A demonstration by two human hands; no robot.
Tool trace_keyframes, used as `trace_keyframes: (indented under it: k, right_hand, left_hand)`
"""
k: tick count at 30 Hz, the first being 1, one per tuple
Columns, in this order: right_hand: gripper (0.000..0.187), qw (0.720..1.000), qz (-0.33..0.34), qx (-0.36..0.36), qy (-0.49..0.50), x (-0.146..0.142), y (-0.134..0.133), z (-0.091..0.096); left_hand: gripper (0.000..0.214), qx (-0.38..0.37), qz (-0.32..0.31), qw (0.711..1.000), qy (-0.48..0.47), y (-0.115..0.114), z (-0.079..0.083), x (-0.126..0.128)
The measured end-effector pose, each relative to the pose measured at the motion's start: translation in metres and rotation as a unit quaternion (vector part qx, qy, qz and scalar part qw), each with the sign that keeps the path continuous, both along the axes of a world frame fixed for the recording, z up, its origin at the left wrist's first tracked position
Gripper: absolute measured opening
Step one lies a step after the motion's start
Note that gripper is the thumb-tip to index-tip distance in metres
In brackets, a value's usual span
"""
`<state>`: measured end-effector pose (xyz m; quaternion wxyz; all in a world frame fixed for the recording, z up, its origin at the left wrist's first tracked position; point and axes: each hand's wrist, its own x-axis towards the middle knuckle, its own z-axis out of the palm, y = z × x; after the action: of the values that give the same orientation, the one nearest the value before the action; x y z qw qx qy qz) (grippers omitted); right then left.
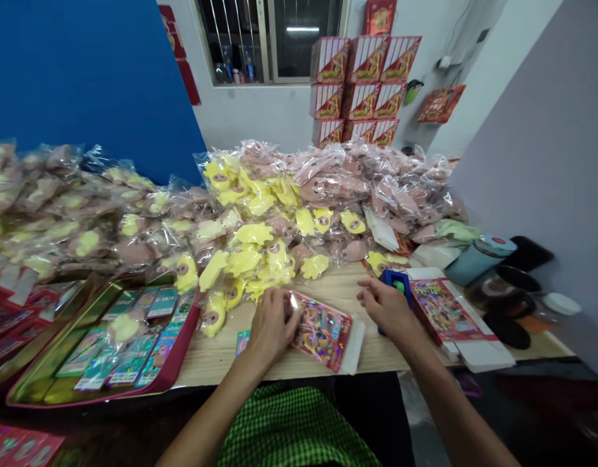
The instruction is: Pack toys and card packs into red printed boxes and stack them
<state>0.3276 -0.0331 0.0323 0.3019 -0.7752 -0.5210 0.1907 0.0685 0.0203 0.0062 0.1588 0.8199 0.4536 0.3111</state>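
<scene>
My left hand (271, 324) rests with curled fingers on the left end of a shiny red printed flat box (323, 332) lying on the wooden table (328, 295). A small white piece shows at its fingertips. My right hand (385, 306) is closed around a blue tape dispenser (396, 283) with a green part, just right of the box. A small card (242, 340) lies beside my left wrist. Yellow soft toys in clear bags (245, 259) lie right behind my hands.
A big heap of bagged pink and yellow toys (338, 188) fills the back of the table. A tray of cards (128, 344) sits at left. Flat printed boxes (445, 310), a teal cup (478, 256) and dark bowls (508, 321) stand at right. Red cartons (362, 84) are stacked by the wall.
</scene>
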Motion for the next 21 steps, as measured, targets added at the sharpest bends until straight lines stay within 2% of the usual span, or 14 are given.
trace_keyframes:
  k: [2,5,6,8,10,11,15,19,21]
  right_hand:
    - [0.034,0.997,0.007,-0.022,-0.068,0.004,0.029,0.003]
    - [0.052,0.986,0.006,-0.069,-0.151,0.001,0.076,0.003]
    - [0.062,0.981,-0.001,-0.089,-0.173,0.000,0.090,0.001]
    - [0.077,0.970,-0.016,-0.129,-0.208,0.000,0.113,-0.005]
    - [0.077,0.959,-0.023,-0.158,-0.235,0.001,0.128,-0.011]
    - [0.072,0.954,-0.021,-0.167,-0.247,0.003,0.132,-0.013]
    - [0.054,0.944,0.019,-0.166,-0.283,0.016,0.132,-0.015]
    - [0.042,0.940,0.063,-0.161,-0.295,0.025,0.121,-0.010]
    - [0.035,0.941,0.054,-0.152,-0.296,0.027,0.121,-0.006]
  left_hand:
    - [0.023,0.026,-0.069,0.995,0.069,-0.006,0.003,0.011]
    - [0.019,0.049,-0.087,0.986,0.132,-0.020,0.005,0.029]
    - [0.022,0.064,-0.127,0.980,0.139,-0.027,0.003,0.035]
    - [0.027,0.099,-0.276,0.945,0.143,-0.039,-0.001,0.046]
    - [0.036,0.110,-0.391,0.899,0.162,-0.048,-0.004,0.055]
    - [0.043,0.102,-0.408,0.890,0.178,-0.051,-0.004,0.057]
    - [0.074,0.062,-0.365,0.897,0.240,-0.061,0.003,0.060]
    - [0.081,0.028,-0.298,0.903,0.309,-0.073,0.015,0.057]
    - [0.087,0.018,-0.311,0.894,0.320,-0.070,0.021,0.057]
